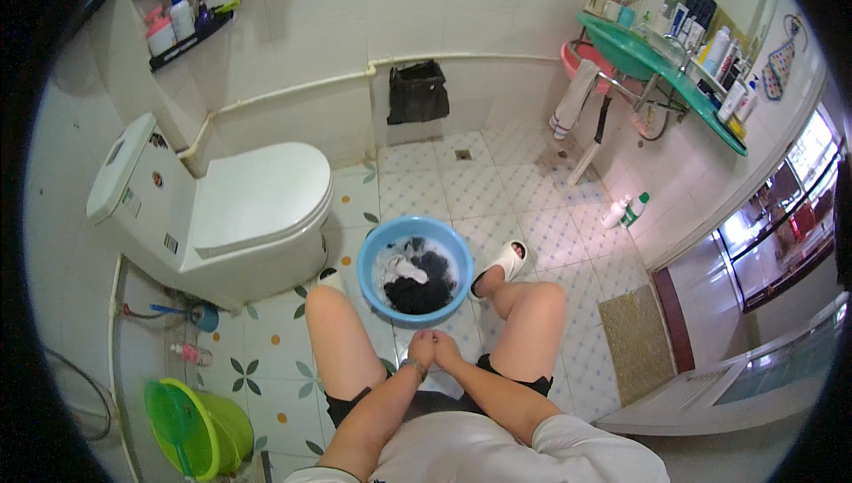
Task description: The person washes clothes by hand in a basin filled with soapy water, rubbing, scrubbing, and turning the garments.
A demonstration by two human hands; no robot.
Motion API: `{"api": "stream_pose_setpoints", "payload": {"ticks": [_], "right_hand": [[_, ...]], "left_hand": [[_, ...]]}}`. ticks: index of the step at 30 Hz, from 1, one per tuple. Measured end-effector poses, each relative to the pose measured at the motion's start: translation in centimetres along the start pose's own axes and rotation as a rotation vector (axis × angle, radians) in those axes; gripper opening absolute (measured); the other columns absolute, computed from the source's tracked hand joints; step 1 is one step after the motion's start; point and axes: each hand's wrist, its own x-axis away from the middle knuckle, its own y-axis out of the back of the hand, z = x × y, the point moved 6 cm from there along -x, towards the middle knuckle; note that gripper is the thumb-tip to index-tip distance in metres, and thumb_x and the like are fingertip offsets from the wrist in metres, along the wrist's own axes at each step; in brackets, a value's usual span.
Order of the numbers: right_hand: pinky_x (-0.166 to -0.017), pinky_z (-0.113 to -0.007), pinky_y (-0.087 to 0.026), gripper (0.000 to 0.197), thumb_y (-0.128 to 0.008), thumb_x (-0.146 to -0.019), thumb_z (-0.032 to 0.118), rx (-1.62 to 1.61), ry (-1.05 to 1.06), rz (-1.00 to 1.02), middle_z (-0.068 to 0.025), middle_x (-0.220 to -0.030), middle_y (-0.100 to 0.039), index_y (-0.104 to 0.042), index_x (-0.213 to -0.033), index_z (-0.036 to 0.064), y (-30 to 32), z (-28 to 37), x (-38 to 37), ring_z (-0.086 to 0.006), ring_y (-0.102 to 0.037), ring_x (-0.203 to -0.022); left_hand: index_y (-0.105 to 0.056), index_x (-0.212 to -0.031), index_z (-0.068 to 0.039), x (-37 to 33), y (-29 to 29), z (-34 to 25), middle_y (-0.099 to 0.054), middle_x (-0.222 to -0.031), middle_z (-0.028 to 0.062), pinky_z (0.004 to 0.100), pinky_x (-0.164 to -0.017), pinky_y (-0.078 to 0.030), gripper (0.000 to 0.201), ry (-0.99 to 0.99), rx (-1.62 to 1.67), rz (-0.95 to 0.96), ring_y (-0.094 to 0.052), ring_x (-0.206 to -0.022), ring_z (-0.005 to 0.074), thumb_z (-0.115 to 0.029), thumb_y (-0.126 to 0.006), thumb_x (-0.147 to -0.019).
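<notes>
My left hand and my right hand are closed and pressed together between my knees, with nothing showing in them. The left wrist wears a band. Just beyond them, a round light-blue basin stands on the floor between my feet. Inside it, dark clothes and a pale cloth lie in sudsy water. Both hands are apart from the basin and the laundry.
A white toilet stands at the left. Near left is a lime-green bucket with a green dipper. Far right, a green sink counter carries bottles; two bottles stand beneath. A mat lies by the doorway.
</notes>
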Motion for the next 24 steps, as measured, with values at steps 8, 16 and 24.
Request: {"api": "stream_pose_setpoints", "payload": {"ticks": [8, 16, 24], "right_hand": [[-0.09, -0.044, -0.05, 0.039, -0.062, -0.088, 0.032, 0.0, 0.052, 0.087, -0.022, -0.11, -0.071, -0.07, -0.115, 0.0049, 0.4, 3.3, 0.9, -0.0382, -0.067, -0.102], [-0.092, -0.044, -0.051, 0.039, -0.053, -0.091, 0.032, 0.116, 0.152, 0.12, -0.0188, -0.112, -0.071, -0.07, -0.116, 0.0075, 0.5, -0.2, -1.4, -0.0365, -0.067, -0.105], [-0.089, -0.042, -0.052, 0.036, -0.055, -0.091, 0.03, 0.354, 0.127, 0.235, -0.0163, -0.11, -0.073, -0.071, -0.113, 0.0067, -0.1, 1.8, -4.2, -0.0327, -0.068, -0.103]], "left_hand": [[-0.063, -0.119, 0.0, -0.4, 0.7, -0.9, -0.066, -0.119, 0.0223, 0.043, -0.1, -0.044, 0.042, -0.308, -0.447, 0.103, -0.06, -0.114, 0.0382, -0.032, -0.042, -0.102], [-0.067, -0.117, 0.001, -1.6, -0.8, -2.4, -0.064, -0.126, 0.0227, 0.0451, -0.102, -0.043, 0.043, -0.352, -0.376, 0.094, -0.058, -0.118, 0.0392, -0.029, -0.042, -0.099], [-0.065, -0.123, -0.001, -3.9, -1.1, -3.3, -0.063, -0.126, 0.0249, 0.0461, -0.101, -0.045, 0.048, -0.383, -0.69, 0.271, -0.06, -0.115, 0.0395, -0.032, -0.035, -0.103]]}}
